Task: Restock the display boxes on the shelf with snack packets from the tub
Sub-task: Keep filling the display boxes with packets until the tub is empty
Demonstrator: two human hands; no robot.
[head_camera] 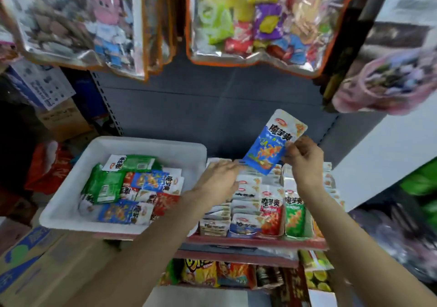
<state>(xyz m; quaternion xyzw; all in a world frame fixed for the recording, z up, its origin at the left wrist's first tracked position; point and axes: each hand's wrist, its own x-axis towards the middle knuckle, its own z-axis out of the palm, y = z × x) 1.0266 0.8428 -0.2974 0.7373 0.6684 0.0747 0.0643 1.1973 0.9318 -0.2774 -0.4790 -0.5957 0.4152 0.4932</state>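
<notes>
Blue packet held above the display boxes

Blue and white, the snack packet (274,142) is pinched by its edge in the right hand (305,157), tilted over the display boxes (260,202) on the shelf (255,244). The left hand (218,179) lies flat with fingers straight, pressing the upright packets in the boxes. The white tub (71,195) of mixed packets sits just left.

One white tub (71,188) at nine o'clock, roughly ten loose packets (132,188) inside, though overlaps blur the count. One blue packet (272,146) raised at two o'clock. Two hands: left hand (218,180), right hand (303,159). Two clear hanging bags (255,18) at twelve.
</notes>
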